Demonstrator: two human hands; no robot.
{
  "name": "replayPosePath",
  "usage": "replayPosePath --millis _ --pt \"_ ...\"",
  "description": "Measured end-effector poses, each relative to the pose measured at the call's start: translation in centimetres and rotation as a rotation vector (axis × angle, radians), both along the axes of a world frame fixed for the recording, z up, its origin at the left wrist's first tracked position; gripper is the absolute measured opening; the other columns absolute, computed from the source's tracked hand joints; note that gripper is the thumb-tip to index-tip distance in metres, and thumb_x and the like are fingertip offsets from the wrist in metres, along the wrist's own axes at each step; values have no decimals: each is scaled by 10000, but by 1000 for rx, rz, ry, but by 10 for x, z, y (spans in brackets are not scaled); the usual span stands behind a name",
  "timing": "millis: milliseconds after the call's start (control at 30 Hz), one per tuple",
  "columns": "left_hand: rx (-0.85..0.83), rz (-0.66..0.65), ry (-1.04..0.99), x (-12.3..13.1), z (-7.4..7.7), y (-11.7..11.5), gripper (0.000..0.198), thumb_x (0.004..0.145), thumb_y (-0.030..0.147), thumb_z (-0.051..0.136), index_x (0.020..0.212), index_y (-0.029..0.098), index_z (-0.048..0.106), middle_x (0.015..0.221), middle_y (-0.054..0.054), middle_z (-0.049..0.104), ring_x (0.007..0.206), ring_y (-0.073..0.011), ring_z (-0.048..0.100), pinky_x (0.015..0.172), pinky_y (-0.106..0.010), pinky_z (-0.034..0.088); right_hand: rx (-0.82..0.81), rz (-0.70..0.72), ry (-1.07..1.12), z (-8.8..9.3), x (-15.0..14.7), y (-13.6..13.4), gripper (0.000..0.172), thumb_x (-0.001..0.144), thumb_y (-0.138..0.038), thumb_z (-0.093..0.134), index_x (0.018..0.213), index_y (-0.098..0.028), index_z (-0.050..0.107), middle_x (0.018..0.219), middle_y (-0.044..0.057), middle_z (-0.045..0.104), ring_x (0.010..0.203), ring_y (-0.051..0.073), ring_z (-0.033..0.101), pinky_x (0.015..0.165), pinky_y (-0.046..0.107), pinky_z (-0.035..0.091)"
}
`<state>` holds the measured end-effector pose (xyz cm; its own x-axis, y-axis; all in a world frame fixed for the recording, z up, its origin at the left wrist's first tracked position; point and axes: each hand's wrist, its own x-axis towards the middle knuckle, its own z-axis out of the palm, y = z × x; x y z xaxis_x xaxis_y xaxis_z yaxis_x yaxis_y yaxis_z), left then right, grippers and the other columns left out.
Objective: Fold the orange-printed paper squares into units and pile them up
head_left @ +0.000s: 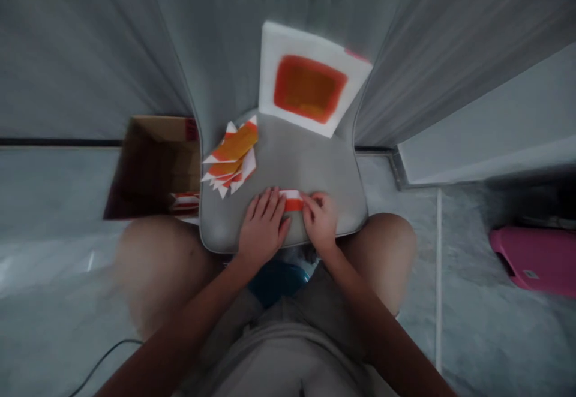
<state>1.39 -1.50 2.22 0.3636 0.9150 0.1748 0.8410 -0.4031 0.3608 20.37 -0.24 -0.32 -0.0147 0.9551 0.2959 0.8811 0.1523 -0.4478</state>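
A small folded red-and-white paper strip [293, 201] lies on the chair's grey seat near the front edge. Pressed flat over its left end is my left hand [263, 227], fingers stretched out. My right hand [321, 220] has its thumb and forefinger closed at the strip's right end, the other fingers curled. Further up and to the left, several folded orange, red and white paper pieces [234, 154] form a loose pile. A white sheet or pad with an orange-red square [310, 87] leans against the backrest.
The grey chair seat [310, 160] is between my knees. Left of it, an open cardboard box [153, 166] on the floor holds some red-and-white pieces. A pink plastic object [537, 259] lies at the right, and a dark cable [105, 355] runs across the floor at lower left.
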Motion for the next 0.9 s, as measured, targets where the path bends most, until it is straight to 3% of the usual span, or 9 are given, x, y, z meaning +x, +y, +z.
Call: replayPosePath --millis 133,233,367,467,633,800,900 --pt "7 36 10 -1 0 1 680 1062 425 448 1646 89 360 1702 -185 349 1601 -337 322 1309 -541 270 7 12 -25 0 -3 0 409 1029 -371 531 1368 -250 725 1202 149 638 1021 277 587 926 449 516" --pt "11 31 26 -3 -1 1 690 1049 422 457 1648 93 361 1697 -181 366 1595 -341 334 1304 -538 276 48 9 -90 2 -6 -3 585 1005 -528 572 1499 -216 612 1467 213 556 1261 373 556 1028 555 491" --pt "14 4 83 -5 -1 2 702 1016 362 468 1654 97 347 1709 -171 348 1605 -337 312 1311 -537 258 44 258 -174 10 -9 -4 634 1042 -540 501 1565 -182 523 1638 188 465 1533 365 379 1248 612 307" --pt "18 13 94 -5 -2 2 686 1007 328 459 1644 92 367 1713 -170 342 1604 -330 317 1314 -523 258 -46 386 -177 16 -10 1 675 1071 -554 444 1584 -116 479 1663 185 445 1573 312 357 1305 567 251" --pt "54 33 114 -3 -4 2 654 1010 311 448 1621 84 406 1692 -190 374 1584 -345 355 1292 -541 298 -158 374 -159 23 -13 4 714 1086 -579 396 1623 -108 415 1690 165 399 1597 288 336 1330 549 222" --pt "145 23 138 -8 -7 1 619 997 302 469 1562 51 492 1636 -209 462 1526 -349 456 1265 -527 364 -129 365 -157 21 -17 1 667 1099 -536 383 1614 -117 436 1680 157 415 1585 290 368 1316 553 278" --pt "214 19 102 -10 -11 2 614 982 307 502 1561 102 514 1600 -185 518 1489 -336 510 1246 -530 404 -63 363 -153 14 -17 1 631 1085 -507 437 1592 -133 478 1654 157 460 1553 303 425 1289 567 339"
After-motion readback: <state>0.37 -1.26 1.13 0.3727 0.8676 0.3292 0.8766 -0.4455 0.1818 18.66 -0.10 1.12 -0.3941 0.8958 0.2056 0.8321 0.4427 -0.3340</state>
